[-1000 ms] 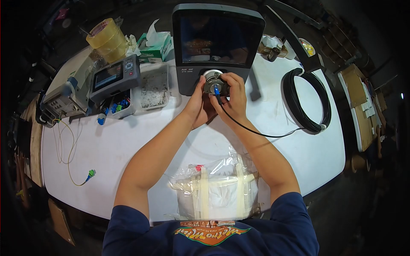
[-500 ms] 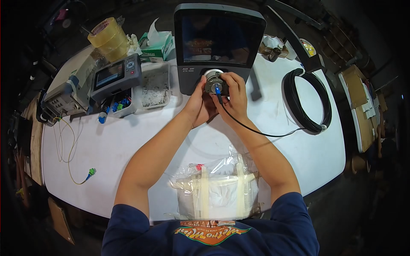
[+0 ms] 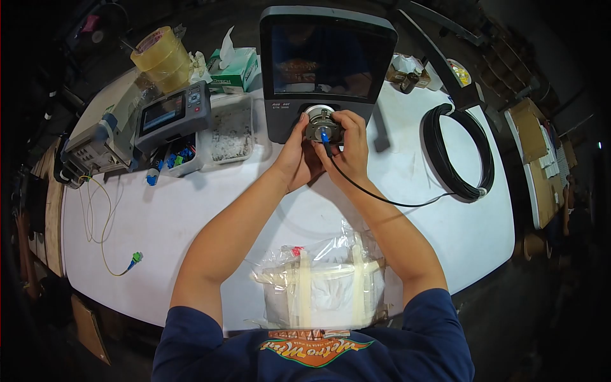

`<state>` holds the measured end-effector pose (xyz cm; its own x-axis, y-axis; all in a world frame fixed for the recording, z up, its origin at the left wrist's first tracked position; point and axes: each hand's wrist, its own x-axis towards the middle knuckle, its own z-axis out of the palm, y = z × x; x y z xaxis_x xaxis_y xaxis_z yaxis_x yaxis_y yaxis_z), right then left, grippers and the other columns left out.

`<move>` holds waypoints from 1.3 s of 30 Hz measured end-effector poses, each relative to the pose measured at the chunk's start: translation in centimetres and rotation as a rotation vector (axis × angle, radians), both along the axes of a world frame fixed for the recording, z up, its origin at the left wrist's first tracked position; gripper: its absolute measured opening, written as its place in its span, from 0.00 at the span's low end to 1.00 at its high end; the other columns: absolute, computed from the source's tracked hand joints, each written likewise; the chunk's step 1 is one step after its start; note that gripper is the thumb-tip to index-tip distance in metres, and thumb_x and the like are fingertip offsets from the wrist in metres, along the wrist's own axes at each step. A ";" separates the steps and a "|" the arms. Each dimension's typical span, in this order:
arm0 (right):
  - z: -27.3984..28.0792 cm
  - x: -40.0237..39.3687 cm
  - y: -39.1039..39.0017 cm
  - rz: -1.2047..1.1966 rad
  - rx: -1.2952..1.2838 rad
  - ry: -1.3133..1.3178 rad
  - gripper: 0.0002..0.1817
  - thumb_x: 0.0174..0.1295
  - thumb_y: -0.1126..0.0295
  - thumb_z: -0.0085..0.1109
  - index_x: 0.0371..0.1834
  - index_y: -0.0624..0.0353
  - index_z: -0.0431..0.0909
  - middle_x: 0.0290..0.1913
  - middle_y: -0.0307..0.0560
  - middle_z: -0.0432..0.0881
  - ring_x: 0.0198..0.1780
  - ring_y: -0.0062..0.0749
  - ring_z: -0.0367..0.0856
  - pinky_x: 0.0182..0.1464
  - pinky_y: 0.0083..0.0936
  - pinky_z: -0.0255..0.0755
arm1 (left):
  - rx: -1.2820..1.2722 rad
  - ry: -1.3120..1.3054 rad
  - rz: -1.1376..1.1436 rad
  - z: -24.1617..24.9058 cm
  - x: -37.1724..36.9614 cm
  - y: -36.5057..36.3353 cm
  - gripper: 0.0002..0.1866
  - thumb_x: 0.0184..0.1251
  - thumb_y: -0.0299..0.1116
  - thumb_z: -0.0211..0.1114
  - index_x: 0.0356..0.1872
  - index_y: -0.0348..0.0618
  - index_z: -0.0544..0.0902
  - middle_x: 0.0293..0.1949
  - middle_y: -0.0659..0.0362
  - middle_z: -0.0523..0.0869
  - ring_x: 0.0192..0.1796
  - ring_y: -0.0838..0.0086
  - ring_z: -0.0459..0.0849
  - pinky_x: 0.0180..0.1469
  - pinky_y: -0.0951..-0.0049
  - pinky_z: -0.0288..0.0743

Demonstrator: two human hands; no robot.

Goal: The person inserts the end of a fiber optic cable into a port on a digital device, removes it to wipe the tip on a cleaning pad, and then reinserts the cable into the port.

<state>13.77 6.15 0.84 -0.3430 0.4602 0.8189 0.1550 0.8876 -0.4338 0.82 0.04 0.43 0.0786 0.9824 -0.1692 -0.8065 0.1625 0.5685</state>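
A dark device with a large black screen stands upright at the table's back. On its lower front is a round metal fixture, with a blue connector plugged at its middle. My left hand is closed round the fixture's left side. On the other side, my right hand wraps its fingers round the fixture's right edge. A black cable runs from the connector under my right hand's side and across my right forearm to a black coil.
On the left are a handheld tester, a grey instrument, tape rolls, a tissue box, a tray and a thin yellow fibre. A clear plastic package lies near my body.
My right fingers have shifted slightly on the fixture, and more of its upper part shows. Both hands stay in nearly the same place.
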 end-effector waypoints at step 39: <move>0.1 0.0 0.1 0.004 0.025 0.010 0.33 0.50 0.77 0.77 0.62 0.60 0.75 0.60 0.54 0.77 0.57 0.52 0.80 0.53 0.36 0.80 | -0.012 0.023 0.035 0.1 0.1 -0.2 0.37 0.81 0.71 0.40 0.57 0.47 0.80 0.41 0.56 0.88 0.46 0.67 0.87 0.60 0.60 0.79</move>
<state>13.75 6.22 0.98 -0.3368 0.4378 0.8336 0.1474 0.8989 -0.4126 0.93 -0.11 0.50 0.0405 0.9825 -0.1818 -0.7986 0.1412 0.5851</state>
